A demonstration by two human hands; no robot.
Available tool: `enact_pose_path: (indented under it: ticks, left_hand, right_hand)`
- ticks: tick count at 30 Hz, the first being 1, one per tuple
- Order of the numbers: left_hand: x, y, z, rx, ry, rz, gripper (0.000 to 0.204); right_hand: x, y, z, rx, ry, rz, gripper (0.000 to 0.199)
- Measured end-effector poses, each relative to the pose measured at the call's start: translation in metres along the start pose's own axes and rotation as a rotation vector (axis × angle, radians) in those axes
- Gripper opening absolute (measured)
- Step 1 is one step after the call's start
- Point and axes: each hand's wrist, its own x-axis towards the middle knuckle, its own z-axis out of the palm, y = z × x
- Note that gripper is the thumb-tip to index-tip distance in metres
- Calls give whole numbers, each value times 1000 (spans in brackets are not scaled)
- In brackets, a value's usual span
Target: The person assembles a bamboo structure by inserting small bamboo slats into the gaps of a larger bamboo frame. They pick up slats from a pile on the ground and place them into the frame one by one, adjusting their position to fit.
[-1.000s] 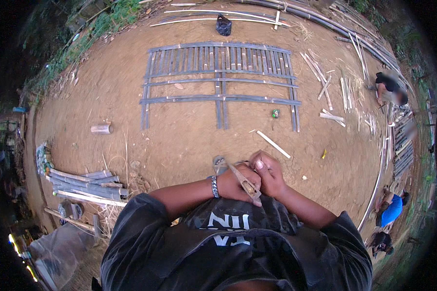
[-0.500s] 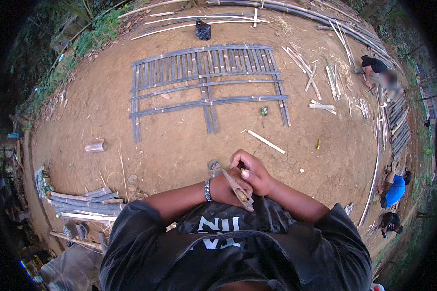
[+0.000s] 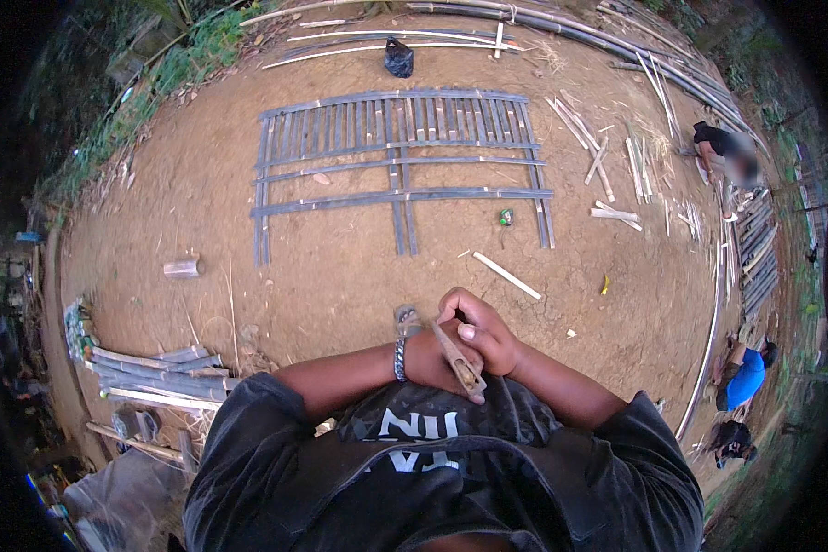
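Note:
My left hand [image 3: 425, 357], with a bracelet at its wrist, is closed in front of my dark shirt. From it sticks a narrow wedge-shaped hand tool [image 3: 457, 361], rust-brown, pointed at the far end and slotted at the near end; its exact kind is unclear. My right hand [image 3: 484, 329] presses against the left, fingers curled and thumb beside the tool. What those fingers grip is hidden. On the ground ahead lies a flat bamboo-slat panel [image 3: 331, 167], with close-set uprights in its far part and longer legs towards me.
A pale bamboo strip [image 3: 506, 275], a green container [image 3: 506, 217] and a short bamboo piece [image 3: 181, 268] lie nearby. Bamboo poles [image 3: 156, 375] are stacked at left. Two co-workers [image 3: 729, 155] [image 3: 746, 378] crouch at right, near more bamboo. A black bag [image 3: 398, 58] sits beyond the panel.
The view has shifted a little, so the panel and ground items appear slightly lower and further right. Both hands keep nearly the same pose around the tool.

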Motion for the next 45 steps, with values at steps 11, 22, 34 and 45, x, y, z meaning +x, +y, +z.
enact_pose_path:
  ticks: [11,22,34,45]
  left_hand:
    - [-2,-6,4,79,-25,-9,35]
    - [4,-11,9,162,-11,70,38]
    - [11,-13,8,76,-92,54,35]
    - [12,-7,3,-67,-145,-158,27]
  right_hand:
    - [-3,-2,2,116,-32,51,40]
    - [-19,6,5,91,114,-8,41]
    - [-25,14,-3,35,94,17,38]
    - [-25,15,-6,-12,128,-30,37]
